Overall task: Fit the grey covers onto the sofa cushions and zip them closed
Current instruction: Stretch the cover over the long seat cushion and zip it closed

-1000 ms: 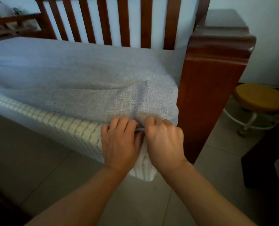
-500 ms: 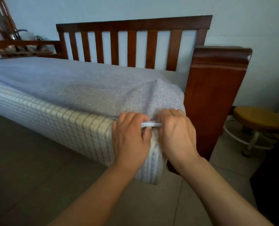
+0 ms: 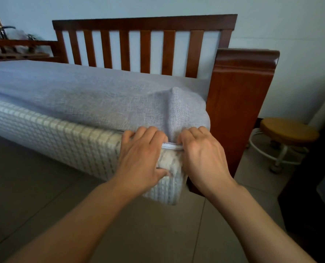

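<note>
Both forearms reach in from the near edge over a tiled floor (image 3: 44, 186). The left hand (image 3: 140, 158) lies over the front right corner of the sofa cushion (image 3: 53, 135), fingers curled onto the hem of the grey cover (image 3: 93, 99) and thumb pressed against the cushion's checked white side. The right hand (image 3: 201, 154) sits just beside it, fingers curled round the same hem. Between the two hands a short stretch of white-edged hem (image 3: 172, 147) is pulled taut. The cover lies across the cushion's top; the front face remains uncovered. No zip is discernible. The cushion rests on a wooden sofa, its right end against the armrest (image 3: 241, 103). Behind stands the slatted backrest (image 3: 144, 44). Right of the armrest, a round stool (image 3: 288, 130) stands near the wall.
</note>
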